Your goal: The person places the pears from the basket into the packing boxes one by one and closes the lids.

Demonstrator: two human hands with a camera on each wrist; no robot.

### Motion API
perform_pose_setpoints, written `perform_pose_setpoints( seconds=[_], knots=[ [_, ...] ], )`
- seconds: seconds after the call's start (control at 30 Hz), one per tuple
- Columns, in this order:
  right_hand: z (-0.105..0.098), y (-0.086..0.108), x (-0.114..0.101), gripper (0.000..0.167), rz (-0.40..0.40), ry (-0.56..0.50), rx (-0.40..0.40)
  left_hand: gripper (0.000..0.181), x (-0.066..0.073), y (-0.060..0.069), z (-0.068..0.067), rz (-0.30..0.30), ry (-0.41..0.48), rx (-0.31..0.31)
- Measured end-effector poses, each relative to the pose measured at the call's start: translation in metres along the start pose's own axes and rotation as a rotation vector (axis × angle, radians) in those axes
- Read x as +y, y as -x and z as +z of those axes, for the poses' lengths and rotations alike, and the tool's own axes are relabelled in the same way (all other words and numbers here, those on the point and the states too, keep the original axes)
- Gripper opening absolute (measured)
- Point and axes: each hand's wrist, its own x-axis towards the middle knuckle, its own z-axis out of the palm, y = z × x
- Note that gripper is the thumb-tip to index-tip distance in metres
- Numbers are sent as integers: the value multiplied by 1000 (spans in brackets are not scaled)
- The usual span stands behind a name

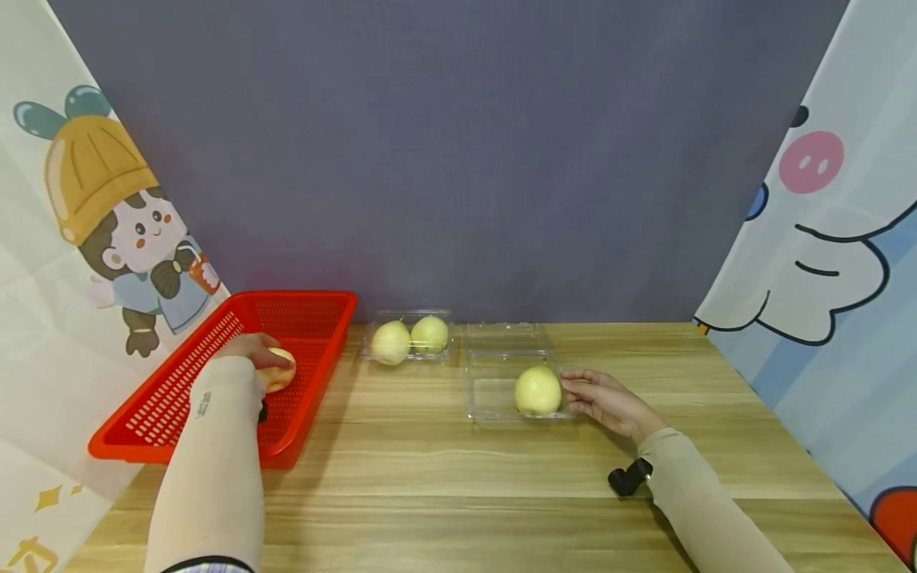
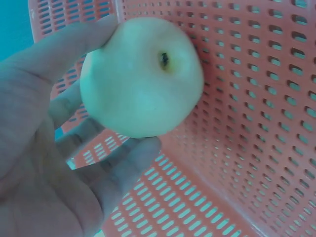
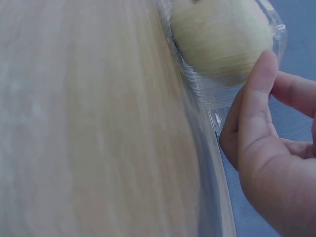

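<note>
My left hand [image 1: 251, 348] reaches into the red plastic basket [image 1: 315, 398] and grips a pale yellow pear [image 1: 279, 372]. In the left wrist view, thumb and fingers curve round that pear [image 2: 143, 79], whose small dark hollow faces the camera. Another yellow pear [image 1: 539, 391] sits in the right part of a clear plastic box [image 1: 493, 398], its lid tipped back behind it. Fingertips of my right hand [image 1: 605, 399] touch this box's right side, beside the pear. The right wrist view shows the same pear [image 3: 222, 37] behind the clear wall, close to the fingertips.
A second clear box [image 1: 410, 315], holding two pears [image 1: 391, 343], stands at the back between basket and lidded box. Wooden table [image 1: 430, 493] spreads in front. A grey wall panel [image 1: 458, 159] rises behind, with printed cloths [image 1: 845, 286] on both sides.
</note>
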Motion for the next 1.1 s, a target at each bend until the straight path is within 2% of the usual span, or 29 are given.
perform_pose_setpoints(
  seconds=[0.17, 0.37, 0.5, 0.63, 0.77, 0.87, 0.97, 1.1],
  knots=[
    [0, 1, 0, 48, -5, -2, -7, 86, 7, 6, -1, 11, -73, -52],
    [1, 2, 0, 47, -7, -5, -10, 86, 11, 9, -1, -26, 1, -80],
    [0, 1, 0, 45, -5, -7, -2, 84, 10, 9, -1, -15, 1, -96],
    [-1, 1, 1, 44, -2, 8, 7, 82, 11, 10, -1, -36, 24, -112],
    [-1, 0, 0, 41, 2, 20, 15, 82, 15, 16, 0, -33, 9, -137],
    [-1, 0, 0, 41, -1, 19, 10, 81, 17, 19, 1, -13, -34, -146],
    [-2, 2, -1, 43, -5, 12, 1, 79, 16, 19, 1, -6, -47, -148],
    [-2, 3, -2, 46, -3, 11, -1, 72, 13, 13, 1, 3, -21, -165]
  ],
)
